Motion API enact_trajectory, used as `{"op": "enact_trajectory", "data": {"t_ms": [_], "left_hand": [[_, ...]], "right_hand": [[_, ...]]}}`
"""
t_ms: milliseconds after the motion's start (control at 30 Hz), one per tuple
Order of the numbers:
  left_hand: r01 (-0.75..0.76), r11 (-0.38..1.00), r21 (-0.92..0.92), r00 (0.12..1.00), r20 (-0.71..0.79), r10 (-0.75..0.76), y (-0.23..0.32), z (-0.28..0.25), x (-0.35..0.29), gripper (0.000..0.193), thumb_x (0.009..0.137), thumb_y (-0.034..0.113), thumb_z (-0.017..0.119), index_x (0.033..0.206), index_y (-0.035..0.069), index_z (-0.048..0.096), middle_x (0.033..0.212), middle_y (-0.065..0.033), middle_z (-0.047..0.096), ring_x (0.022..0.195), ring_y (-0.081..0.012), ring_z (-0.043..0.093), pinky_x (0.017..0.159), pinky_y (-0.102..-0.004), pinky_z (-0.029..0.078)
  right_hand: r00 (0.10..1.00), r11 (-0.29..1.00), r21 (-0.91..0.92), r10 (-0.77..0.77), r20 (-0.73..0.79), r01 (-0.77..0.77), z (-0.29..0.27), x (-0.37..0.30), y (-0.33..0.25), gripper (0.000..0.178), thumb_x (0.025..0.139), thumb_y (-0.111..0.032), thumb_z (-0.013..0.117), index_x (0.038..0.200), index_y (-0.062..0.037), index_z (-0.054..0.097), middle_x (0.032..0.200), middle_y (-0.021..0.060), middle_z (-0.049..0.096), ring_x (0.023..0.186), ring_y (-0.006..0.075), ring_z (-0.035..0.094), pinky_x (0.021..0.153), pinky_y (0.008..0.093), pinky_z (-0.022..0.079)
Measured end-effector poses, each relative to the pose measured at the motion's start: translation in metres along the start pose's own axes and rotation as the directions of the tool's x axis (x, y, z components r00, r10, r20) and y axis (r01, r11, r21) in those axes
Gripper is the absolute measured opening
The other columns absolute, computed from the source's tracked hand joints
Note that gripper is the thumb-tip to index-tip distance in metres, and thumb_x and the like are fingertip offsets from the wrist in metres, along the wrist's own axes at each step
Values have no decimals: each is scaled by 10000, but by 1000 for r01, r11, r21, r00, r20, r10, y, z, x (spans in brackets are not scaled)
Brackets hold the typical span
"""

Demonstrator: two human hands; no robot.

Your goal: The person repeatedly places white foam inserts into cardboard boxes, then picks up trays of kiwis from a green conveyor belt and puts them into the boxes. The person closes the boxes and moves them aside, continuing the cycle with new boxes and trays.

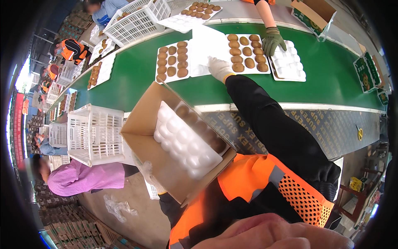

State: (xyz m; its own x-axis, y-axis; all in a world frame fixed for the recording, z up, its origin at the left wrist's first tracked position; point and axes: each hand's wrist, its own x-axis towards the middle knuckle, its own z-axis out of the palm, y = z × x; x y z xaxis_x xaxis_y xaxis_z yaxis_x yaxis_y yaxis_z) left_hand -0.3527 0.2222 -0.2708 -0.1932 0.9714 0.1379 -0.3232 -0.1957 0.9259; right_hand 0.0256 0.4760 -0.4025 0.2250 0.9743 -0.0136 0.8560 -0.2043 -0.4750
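My left hand (152, 177), in a pale glove and partly blurred, grips the near left side of an open cardboard box (139, 114). The box is tilted in front of my body. Inside it lies a white moulded tray (182, 143), with brown kiwifruit (199, 126) along its far side. My right hand (219, 69), in a white glove, reaches over the green belt and holds the near edge of a white sheet (209, 43). That sheet lies between a kiwifruit tray on the left (172, 62) and another on the right (247, 54).
Across the belt (331, 62), a co-worker's green-gloved hand (273, 41) touches a white tray (289, 62). White plastic crates (97, 135) stand at the left, near a person in a pink checked shirt (87, 178). Printed cartons (367, 72) sit at the right end.
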Motion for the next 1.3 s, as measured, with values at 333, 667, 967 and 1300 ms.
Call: {"op": "enact_trajectory", "data": {"t_ms": [333, 667, 967, 1300], "left_hand": [[65, 989, -131, 997, 55, -58, -18, -40, 9, 797, 869, 159, 651, 1566, 41, 284, 1428, -164, 467, 1221, -255, 534, 980, -375, 500], [15, 1000, 12, 989, 146, -17, 6, -2, 10, 816, 898, 237, 640, 1569, 28, 226, 1410, -152, 475, 1193, -238, 553, 967, -381, 498], [16, 1000, -18, 991, 135, -14, 14, 15, 6, 770, 911, 260, 607, 1551, 5, 264, 1417, -182, 482, 1193, -249, 560, 985, -382, 492], [-8, 1000, -9, 993, 116, 9, 11, 16, 11, 480, 909, 168, 531, 1346, -29, 499, 1202, -135, 607, 1006, -201, 626, 845, -311, 531]], "right_hand": [[925, 873, 406, 352, -143, -270, -61, -202, 117, 513, 931, -504, 628, 1207, -75, 684, 1078, 213, 726, 1072, 372, 684, 914, 424, 525], [795, 307, 895, 602, 82, -324, -121, -424, 133, 390, 939, -294, 743, 1195, -11, 665, 846, 30, 683, 665, 76, 587, 469, 235, 406], [984, 851, -508, 59, -166, -136, -79, -405, 186, 824, 873, -220, 641, 1571, -19, 252, 1599, 252, 323, 1518, 397, 250, 1244, 496, 205], [694, 412, 620, 43, 719, -668, -101, -329, 237, 504, 851, -205, 756, 1283, 22, 629, 1151, 84, 694, 977, 188, 661, 865, 339, 520]]}}
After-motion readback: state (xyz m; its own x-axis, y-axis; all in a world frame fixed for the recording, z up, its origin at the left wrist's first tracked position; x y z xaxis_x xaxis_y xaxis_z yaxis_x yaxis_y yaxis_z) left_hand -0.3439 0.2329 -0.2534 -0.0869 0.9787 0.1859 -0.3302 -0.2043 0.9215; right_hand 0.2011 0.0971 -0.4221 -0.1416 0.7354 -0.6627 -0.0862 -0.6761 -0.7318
